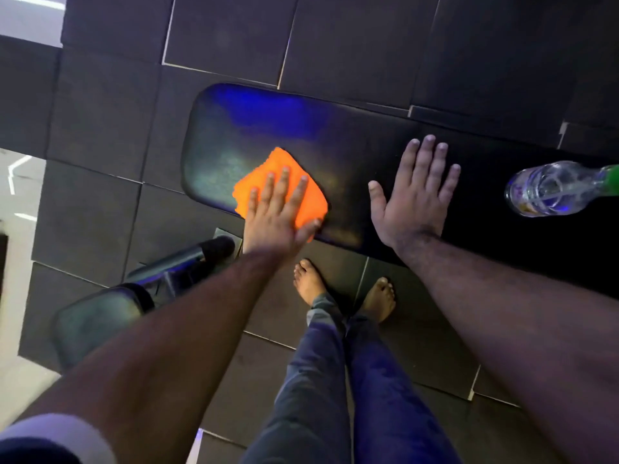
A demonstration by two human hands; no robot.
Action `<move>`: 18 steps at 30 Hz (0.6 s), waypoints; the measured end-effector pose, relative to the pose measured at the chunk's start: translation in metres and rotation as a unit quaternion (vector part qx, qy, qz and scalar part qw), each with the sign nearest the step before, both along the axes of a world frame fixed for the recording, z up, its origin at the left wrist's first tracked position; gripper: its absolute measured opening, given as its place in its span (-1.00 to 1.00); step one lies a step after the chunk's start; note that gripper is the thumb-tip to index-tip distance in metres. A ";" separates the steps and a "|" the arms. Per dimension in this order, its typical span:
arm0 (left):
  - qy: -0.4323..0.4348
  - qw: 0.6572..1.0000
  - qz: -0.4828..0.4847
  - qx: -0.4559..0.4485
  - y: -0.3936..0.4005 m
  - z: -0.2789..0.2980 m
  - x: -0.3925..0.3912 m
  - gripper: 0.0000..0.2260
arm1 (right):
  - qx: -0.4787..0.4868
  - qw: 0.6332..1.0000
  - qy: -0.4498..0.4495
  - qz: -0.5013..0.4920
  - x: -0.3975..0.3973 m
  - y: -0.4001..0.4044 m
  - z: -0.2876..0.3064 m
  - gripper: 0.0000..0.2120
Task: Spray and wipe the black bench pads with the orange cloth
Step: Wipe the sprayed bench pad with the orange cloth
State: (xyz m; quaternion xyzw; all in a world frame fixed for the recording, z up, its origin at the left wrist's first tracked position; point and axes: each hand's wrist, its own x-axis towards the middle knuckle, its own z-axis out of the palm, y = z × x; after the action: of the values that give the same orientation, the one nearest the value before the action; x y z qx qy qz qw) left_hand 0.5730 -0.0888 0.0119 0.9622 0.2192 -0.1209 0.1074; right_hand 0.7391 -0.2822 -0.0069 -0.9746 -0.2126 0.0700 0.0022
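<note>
A long black bench pad (254,128) runs across the middle of the view, shiny with a blue light reflection at its left end. On it lies the folded orange cloth (268,172), and my left hand (278,212) presses flat on top of it, fingers spread. My right hand (415,192) rests flat and open on the pad to the right of the cloth, holding nothing. A clear spray bottle (549,189) with a green top lies on its side on the pad at the far right, apart from both hands.
A smaller black pad (97,316) on a metal frame (181,262) sits low left. Dark floor tiles (351,45) surround the bench. My bare feet (345,293) stand right against the pad's near edge.
</note>
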 end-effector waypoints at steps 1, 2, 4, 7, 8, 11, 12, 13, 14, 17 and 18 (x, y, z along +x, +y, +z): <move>-0.001 0.998 0.063 -0.007 0.002 0.003 0.016 -0.23 | -0.004 1.000 -0.004 0.000 -0.001 0.001 0.000 -0.11; -0.014 0.991 0.130 -0.014 -0.004 0.004 0.036 -0.23 | -0.006 1.000 -0.005 -0.001 -0.001 0.001 0.001 -0.12; -0.035 0.973 0.228 -0.019 -0.032 0.005 0.076 -0.24 | 0.012 1.000 0.001 0.001 0.001 -0.002 0.003 -0.16; -0.033 0.991 0.131 -0.006 -0.077 0.001 0.087 -0.29 | 0.140 0.989 0.034 0.028 0.002 -0.019 0.009 -0.22; -0.030 0.999 0.027 0.003 -0.083 -0.001 0.071 -0.31 | 0.180 0.982 0.037 0.046 -0.001 -0.028 0.013 -0.21; -0.027 0.972 -0.232 0.012 -0.059 0.000 0.020 -0.30 | 0.185 0.979 0.020 0.079 -0.019 -0.073 0.020 -0.26; -0.017 0.969 -0.246 0.019 -0.044 0.003 0.015 -0.28 | 0.169 0.983 0.009 0.069 -0.027 -0.092 0.020 -0.28; 0.000 0.974 -0.224 0.023 -0.031 0.005 0.018 -0.25 | 0.154 0.987 -0.001 0.054 -0.036 -0.111 0.020 -0.29; 0.017 0.982 -0.184 0.025 -0.023 0.006 0.029 -0.24 | 0.137 0.990 -0.008 0.034 -0.043 -0.128 0.018 -0.30; 0.016 1.000 0.000 0.001 -0.032 0.016 0.100 -0.32 | 0.062 0.998 -0.004 -0.033 -0.058 -0.159 0.012 -0.27; 0.009 0.999 0.051 -0.011 -0.041 0.018 0.128 -0.37 | 0.039 0.998 -0.001 -0.044 -0.061 -0.161 0.009 -0.25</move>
State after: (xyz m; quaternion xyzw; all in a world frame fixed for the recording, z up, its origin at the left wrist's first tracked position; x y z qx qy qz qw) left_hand 0.7006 -0.1301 0.0299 0.9473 0.2678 -0.1264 0.1219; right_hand 0.6786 -0.4434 0.0016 -0.9823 -0.1722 0.0608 0.0428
